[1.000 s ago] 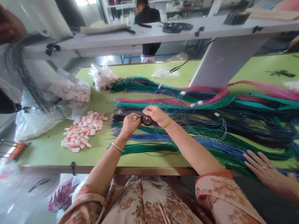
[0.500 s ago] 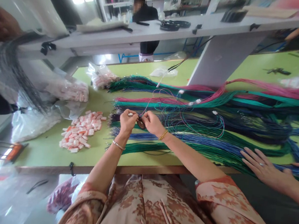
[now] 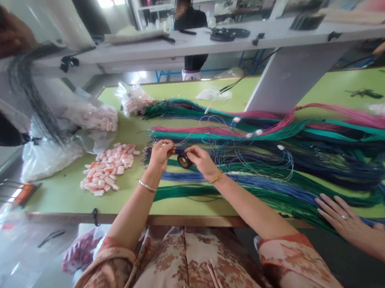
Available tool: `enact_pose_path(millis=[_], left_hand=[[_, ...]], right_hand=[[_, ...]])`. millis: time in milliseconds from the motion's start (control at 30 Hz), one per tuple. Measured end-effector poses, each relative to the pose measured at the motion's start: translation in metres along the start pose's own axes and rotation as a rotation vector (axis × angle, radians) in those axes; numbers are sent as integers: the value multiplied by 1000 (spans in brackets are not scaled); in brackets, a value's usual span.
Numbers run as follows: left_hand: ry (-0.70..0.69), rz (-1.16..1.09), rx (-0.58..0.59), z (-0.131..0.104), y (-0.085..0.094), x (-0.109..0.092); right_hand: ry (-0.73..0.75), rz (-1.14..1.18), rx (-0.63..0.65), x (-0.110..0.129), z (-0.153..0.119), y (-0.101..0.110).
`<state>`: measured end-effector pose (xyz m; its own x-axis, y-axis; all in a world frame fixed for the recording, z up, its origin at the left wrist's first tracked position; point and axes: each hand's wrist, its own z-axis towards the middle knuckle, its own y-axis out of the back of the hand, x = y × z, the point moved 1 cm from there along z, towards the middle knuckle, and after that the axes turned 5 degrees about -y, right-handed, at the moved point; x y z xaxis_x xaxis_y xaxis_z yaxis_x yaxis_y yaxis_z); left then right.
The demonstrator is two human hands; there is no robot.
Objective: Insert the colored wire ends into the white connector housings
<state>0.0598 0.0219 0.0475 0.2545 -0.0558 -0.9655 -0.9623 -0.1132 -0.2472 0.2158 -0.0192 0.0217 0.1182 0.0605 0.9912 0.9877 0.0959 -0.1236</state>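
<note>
My right hand (image 3: 203,162) pinches a roll of black tape (image 3: 185,162) by its edge. A short dark strip of tape stretches from the roll towards my left hand (image 3: 160,154). That hand is closed, its fingertips pressed round a small white connector (image 3: 165,145), mostly covered by the fingers. Thin wires (image 3: 191,135) lead away from it to the right. Beneath both hands lie long bundles of green wires (image 3: 208,193), blue wires (image 3: 233,180) and dark wires. White connectors (image 3: 258,132) on loose thin wires rest on the bundles.
A pile of white and orange connectors (image 3: 107,169) lies left of my hands, beside plastic bags (image 3: 48,158). Another person's hand (image 3: 349,220) rests on the wires at right. A shelf (image 3: 134,46) crosses behind the table (image 3: 66,199). Another person (image 3: 194,23) is beyond it.
My hands have drawn slightly apart, and the tape roll has turned into clearer view with a strip between them. The view has shifted slightly.
</note>
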Motion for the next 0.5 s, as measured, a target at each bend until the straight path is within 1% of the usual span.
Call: enact_pose_path(millis=[133,233,333,433,500], left_hand=[[37,-6,64,-6,4,3],[0,52,131,-12,6,2],[-90,258,225,-15,10,1],[-222,498,329,-17,12,2],[-320,591,369,-20,11,2]], right_hand=[[-31,106,23,9,1,3],[26,101,48,10,3,1],[44,100,59,9,6,1],[-5,190,0,7,11,4],[-56,267,-32,6,15,5]])
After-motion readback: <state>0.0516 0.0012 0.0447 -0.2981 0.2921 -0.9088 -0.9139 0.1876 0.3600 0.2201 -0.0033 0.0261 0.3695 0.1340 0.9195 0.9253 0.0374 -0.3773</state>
